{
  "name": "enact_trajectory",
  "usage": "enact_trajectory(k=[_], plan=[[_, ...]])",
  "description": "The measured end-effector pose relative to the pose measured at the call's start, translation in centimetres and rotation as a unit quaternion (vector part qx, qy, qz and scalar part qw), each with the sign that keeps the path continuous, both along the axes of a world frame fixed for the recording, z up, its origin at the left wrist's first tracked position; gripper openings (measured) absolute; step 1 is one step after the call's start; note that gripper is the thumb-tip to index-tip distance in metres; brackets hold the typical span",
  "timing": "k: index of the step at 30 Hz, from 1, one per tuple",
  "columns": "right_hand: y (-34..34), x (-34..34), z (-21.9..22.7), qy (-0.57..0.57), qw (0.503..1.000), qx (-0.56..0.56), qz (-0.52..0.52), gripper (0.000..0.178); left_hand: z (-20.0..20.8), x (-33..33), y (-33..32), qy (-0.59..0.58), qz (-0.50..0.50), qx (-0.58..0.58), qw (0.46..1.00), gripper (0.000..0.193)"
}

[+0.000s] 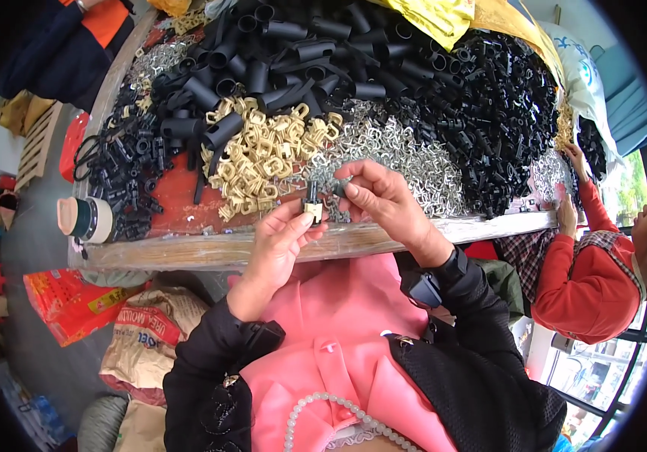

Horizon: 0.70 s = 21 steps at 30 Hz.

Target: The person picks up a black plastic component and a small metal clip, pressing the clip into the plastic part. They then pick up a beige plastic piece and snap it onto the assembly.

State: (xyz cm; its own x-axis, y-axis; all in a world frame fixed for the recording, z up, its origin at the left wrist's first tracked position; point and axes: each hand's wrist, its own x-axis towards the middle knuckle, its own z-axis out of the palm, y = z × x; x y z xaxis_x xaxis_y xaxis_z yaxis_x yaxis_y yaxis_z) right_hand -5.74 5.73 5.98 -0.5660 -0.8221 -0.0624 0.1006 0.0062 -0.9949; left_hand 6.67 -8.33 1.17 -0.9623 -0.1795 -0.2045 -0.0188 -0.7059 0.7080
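Over the front edge of the worktable, my left hand (277, 239) is closed round a small black-and-cream plastic part (313, 205), held upright between thumb and fingers. My right hand (391, 205) is just to its right, thumb and forefinger pinched together on a small greyish piece (343, 185) whose kind I cannot make out. The two hands are close but apart. Beyond them lie a heap of cream plastic clips (263, 154) and a spread of small silver metal clips (406, 162).
Black plastic tubes (286, 64) and small black parts (496, 120) are heaped farther back; more black parts (124, 169) lie left. A tape roll (96, 219) stands at the wooden edge (225, 253). A co-worker in red sleeves (587, 290) reaches in at right. Sacks (150, 331) stand lower left.
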Motion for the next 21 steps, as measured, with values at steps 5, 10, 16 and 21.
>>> enact_trajectory(k=[5, 10, 16, 21], plan=[[0.8, 2.1, -0.1, 0.059, 0.998, -0.009, -0.001, 0.025, 0.7, 0.2, 1.0, -0.010, -0.011, 0.019, 1.000, 0.026], [1.6, 2.3, 0.0, 0.130, 0.990, -0.016, 0.057, 0.028, 1.2, 0.6, 1.5, -0.012, -0.037, 0.033, 0.999, 0.028], [1.6, 2.8, 1.4, 0.209, 0.976, 0.053, 0.031, 0.027, 1.2, 1.1, 1.7, -0.053, -0.071, 0.039, 0.995, 0.028], [1.6, 3.1, 0.6, 0.302, 0.953, 0.033, -0.021, 0.020, 1.4, 0.8, 2.0, -0.056, -0.087, 0.087, 0.991, 0.026]])
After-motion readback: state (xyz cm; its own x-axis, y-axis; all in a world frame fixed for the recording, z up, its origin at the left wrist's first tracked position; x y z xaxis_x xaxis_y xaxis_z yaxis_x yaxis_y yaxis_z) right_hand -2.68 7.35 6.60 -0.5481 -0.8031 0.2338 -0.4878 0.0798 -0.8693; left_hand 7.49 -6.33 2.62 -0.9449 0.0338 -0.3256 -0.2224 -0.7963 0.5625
